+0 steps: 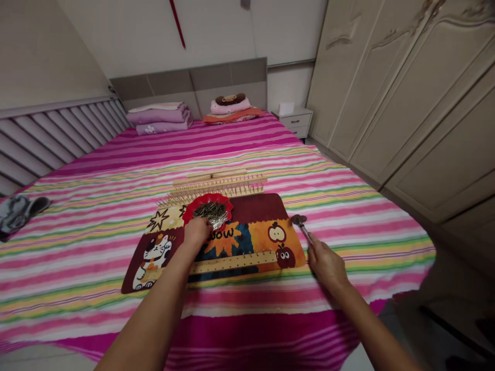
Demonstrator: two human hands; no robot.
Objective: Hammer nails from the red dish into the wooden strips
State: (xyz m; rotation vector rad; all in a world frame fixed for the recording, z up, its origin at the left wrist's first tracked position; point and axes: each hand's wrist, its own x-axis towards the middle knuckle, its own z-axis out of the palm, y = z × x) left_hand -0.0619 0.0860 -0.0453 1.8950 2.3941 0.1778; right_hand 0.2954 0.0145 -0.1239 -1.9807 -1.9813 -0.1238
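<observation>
My left hand (198, 231) reaches to the near rim of a red scalloped bowl (187, 213) full of loose nails (212, 211). Its fingers are bent down at the nails, and whether they pinch one is hidden. My right hand (327, 263) grips the handle of a hammer (300, 221), its head pointing away from me beside the mat's right edge. Across the front of a printed mat (259, 208) lies a long wooden strip (235, 262) with rows of holes. Several nails stand upright in the strip's right part.
Beyond the bowl lie several wooden strips (220, 183), some bristling with nails. All rests on a bed with a striped sheet (367, 226). Folded blankets (162, 116) sit by the headboard (170, 85). Grey patterned cloth (17, 211) lies far left; wardrobes (386, 93) stand right.
</observation>
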